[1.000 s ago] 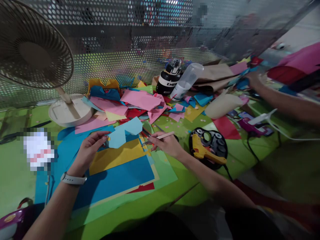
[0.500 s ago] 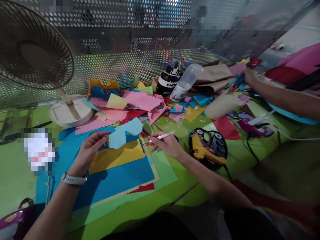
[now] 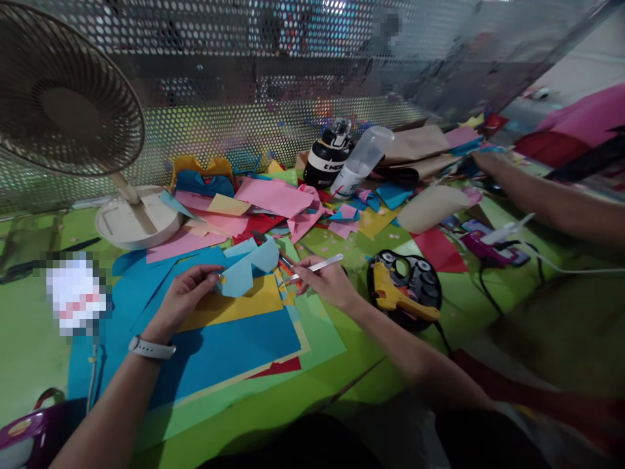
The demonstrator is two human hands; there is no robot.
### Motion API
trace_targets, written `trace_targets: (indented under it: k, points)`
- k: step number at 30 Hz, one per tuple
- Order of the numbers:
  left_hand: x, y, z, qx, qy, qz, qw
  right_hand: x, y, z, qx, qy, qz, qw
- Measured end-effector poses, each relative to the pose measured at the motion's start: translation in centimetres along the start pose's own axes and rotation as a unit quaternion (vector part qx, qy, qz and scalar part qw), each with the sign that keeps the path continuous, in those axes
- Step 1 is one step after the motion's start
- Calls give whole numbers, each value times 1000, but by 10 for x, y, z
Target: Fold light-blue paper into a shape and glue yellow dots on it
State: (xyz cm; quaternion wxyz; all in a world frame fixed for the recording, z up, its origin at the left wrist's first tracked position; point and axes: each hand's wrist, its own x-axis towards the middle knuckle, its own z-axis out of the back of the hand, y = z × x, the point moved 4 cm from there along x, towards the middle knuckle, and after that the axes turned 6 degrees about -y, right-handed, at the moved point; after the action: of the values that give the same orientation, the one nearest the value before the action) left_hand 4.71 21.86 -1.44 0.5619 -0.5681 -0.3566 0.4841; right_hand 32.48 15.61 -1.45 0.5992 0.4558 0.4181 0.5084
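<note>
My left hand [image 3: 195, 290] pinches the left end of a folded, cut piece of light blue paper [image 3: 238, 275], with a small yellow spot by my fingertips. The paper is raised over stacked yellow [image 3: 234, 307] and blue sheets [image 3: 239, 348]. In my right hand [image 3: 325, 281] are silver tweezers [image 3: 326, 262], tips pointing left at small yellow paper bits [image 3: 288, 298]. An orange-handled cutter [image 3: 287, 262] runs under my right fingers; whether they grip it too, I cannot tell. The tweezers stay apart from the light blue paper.
A yellow glue gun [image 3: 398, 296] rests on a black holder at right. Paper scraps [image 3: 273, 195], a black bottle [image 3: 326, 156] and a clear bottle [image 3: 364, 159] stand behind. A fan [image 3: 139, 218] is at left. Another person's arm [image 3: 532, 192] reaches in at right.
My left hand has moved slightly right and down with the light blue paper, nearer my right hand, which hardly moved. The other person's arm has shifted lower.
</note>
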Motion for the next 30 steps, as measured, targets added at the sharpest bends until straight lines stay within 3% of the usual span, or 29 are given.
trace_targets:
  k: [16, 24, 30]
  points:
    - [-1, -4, -1, 4, -14, -10, 1000, -1, -3, -7, 8, 12, 1, 1000]
    - [0, -1, 0, -7, -16, -2, 1000, -6, 0, -9, -34, 13, 34, 999]
    - [-1, -3, -1, -3, -18, -1, 1000, -13, 2, -12, -110, 2, 107, 988]
